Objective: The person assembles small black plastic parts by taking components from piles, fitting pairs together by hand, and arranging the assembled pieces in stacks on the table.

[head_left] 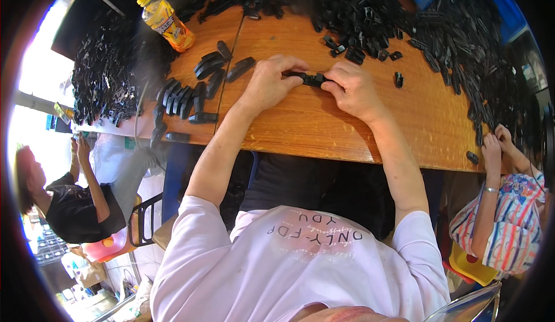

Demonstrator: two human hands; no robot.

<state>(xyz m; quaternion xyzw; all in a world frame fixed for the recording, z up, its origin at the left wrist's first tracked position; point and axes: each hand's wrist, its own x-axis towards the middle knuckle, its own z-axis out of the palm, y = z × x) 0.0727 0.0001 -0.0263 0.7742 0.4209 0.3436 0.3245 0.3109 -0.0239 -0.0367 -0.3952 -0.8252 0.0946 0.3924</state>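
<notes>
Both my hands meet over the middle of the wooden table (pixel 277 122), holding a slim black plastic part (pixel 311 80) level between them. My left hand (pixel 272 80) pinches its left end between thumb and fingers. At the other end, my right hand (pixel 354 89) grips with thumb and curled fingers. The part's exact kind is too small to make out, and its ends are hidden in my fingers. Left of my left hand lies a loose group of longer curved black pieces (pixel 209 65). A small black piece (pixel 399 80) sits alone to the right of my right hand.
Heaps of black parts (pixel 358 10) cover the table's far side and stretch down its right. Another pile (pixel 104 67) lies at far left, near a yellow-capped drink bottle (pixel 166 21). One person (pixel 75 195) sits at left; another (pixel 500 206) handles parts at right.
</notes>
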